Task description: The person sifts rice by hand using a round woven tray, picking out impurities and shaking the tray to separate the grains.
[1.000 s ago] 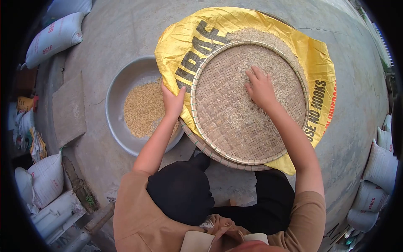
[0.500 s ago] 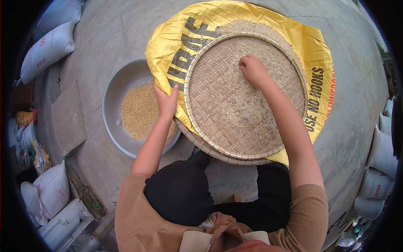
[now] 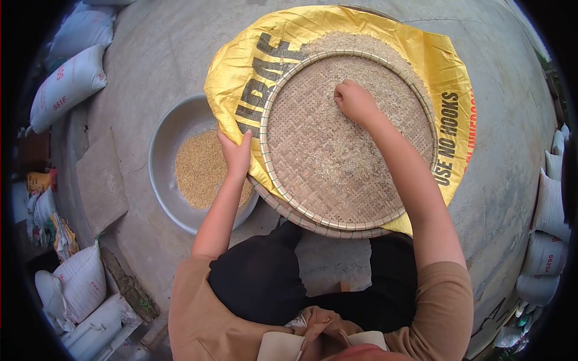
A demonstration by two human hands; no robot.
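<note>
A round woven bamboo tray [image 3: 301,150] lies in front of me, thinly strewn with pale grains [image 3: 343,144]. It rests on a yellow woven sack [image 3: 226,84], and the rim of a second bamboo tray [image 3: 295,216] shows underneath. My left hand [image 3: 236,153] is closed on the sack's left edge; whether it also grips the lower rim is hidden. Above the upper part of the bamboo tray, my right hand [image 3: 356,102] is closed with its fingers pinched together. Anything between those fingers is too small to make out.
At the left, a metal basin [image 3: 162,180] holds golden grain [image 3: 198,171], partly under the sack's edge. Full white sacks [image 3: 69,87] lie along the left side, and more sacks [image 3: 551,204] along the right. A flat slab [image 3: 99,180] is on the concrete floor [image 3: 150,72].
My right hand has shifted slightly left over the tray, fingers still closed. My left hand keeps its hold on the sack edge. The camera view has tilted a little.
</note>
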